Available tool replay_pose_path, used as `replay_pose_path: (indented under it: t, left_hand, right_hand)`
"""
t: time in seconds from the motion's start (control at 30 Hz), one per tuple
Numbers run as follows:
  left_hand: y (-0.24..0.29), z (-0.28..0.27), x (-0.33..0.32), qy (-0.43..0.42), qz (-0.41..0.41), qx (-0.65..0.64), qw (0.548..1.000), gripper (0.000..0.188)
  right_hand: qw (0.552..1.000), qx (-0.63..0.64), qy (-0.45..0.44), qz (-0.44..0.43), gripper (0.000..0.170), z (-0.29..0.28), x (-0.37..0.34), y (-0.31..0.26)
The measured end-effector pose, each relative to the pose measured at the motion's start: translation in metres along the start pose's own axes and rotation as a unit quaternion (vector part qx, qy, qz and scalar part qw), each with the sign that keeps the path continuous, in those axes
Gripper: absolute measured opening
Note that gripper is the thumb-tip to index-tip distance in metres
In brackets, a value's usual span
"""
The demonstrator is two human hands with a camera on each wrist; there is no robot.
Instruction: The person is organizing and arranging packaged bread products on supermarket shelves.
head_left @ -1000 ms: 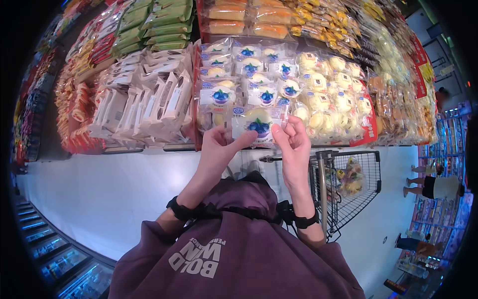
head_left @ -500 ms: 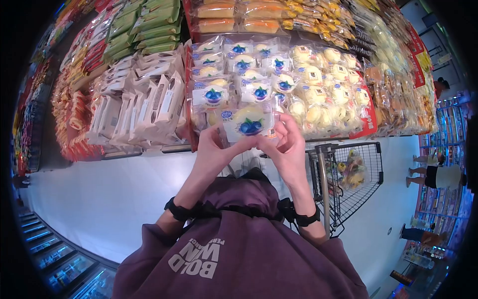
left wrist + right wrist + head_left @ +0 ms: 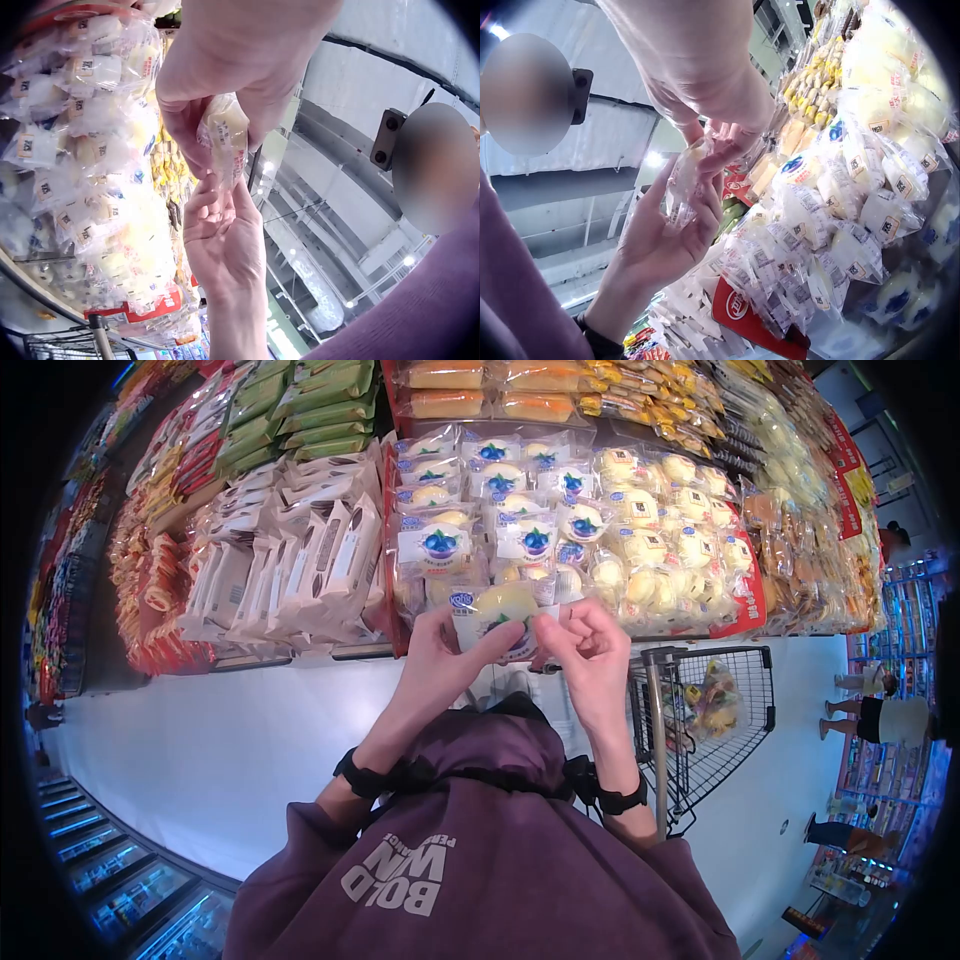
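A clear-wrapped bun with a blueberry print [image 3: 500, 603] is held up between both hands, over the front edge of the bakery display. My left hand [image 3: 436, 660] grips its left side, thumb across the printed front and fingers behind. My right hand [image 3: 592, 660] pinches the right edge between thumb and curled fingers. In the left wrist view the pack [image 3: 225, 139] shows small print on its wrapper. From the right wrist view, the crinkled wrapper [image 3: 684, 184] runs between the two hands. Matching blueberry packs [image 3: 440, 543] lie in rows just beyond.
Pale wrapped buns [image 3: 640, 550] fill the section to the right, beige upright packs [image 3: 335, 555] the one to the left. Green packs [image 3: 325, 405] and long rolls [image 3: 445, 403] lie behind. A wire cart [image 3: 715, 705] with bagged goods stands at the right. Shoppers [image 3: 885, 720] are farther right.
The pack moved left and showed its front with both thumbs low on it, then came back right and lower. Now the left thumb covers part of the print and the right hand pinches the right edge.
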State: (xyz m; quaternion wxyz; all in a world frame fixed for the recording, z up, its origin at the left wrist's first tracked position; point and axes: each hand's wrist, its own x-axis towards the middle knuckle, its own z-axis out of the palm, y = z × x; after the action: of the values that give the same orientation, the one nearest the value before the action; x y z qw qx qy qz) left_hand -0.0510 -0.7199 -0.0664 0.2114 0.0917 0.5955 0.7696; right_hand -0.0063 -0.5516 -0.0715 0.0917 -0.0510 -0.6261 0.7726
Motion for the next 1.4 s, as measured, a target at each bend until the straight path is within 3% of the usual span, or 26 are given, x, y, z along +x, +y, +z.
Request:
replay_pose_path:
  t: [0.53, 0.67, 0.77, 1.03, 1.33, 1.4]
  left_hand:
    - [0.002, -0.006, 0.001, -0.019, -0.029, -0.058, 0.998, 0.029]
    - [-0.011, -0.014, 0.002, 0.005, 0.007, 0.068, 0.998, 0.029]
    - [0.002, -0.006, 0.0, -0.016, 0.062, 0.016, 0.998, 0.034]
    - [-0.005, -0.016, 0.007, -0.058, 0.185, 0.091, 0.977, 0.043]
    - [-0.007, -0.018, 0.006, -0.067, 0.213, 0.114, 0.968, 0.04]
    - [0.001, -0.013, 0.001, -0.033, 0.148, 0.11, 0.982, 0.039]
  right_hand:
    - [1.0, -0.017, 0.016, -0.003, 0.015, 0.0, -0.001, -0.004]
    - [0.999, -0.032, 0.034, -0.018, 0.012, 0.001, -0.002, -0.006]
    - [0.984, -0.13, 0.013, -0.118, 0.024, 0.003, -0.001, -0.007]
    - [0.973, -0.15, -0.084, -0.155, 0.041, -0.006, 0.001, -0.004]
    - [0.972, -0.156, -0.086, -0.151, 0.039, -0.004, 0.0, -0.004]
    - [0.976, -0.157, -0.071, -0.132, 0.039, -0.002, -0.002, -0.006]
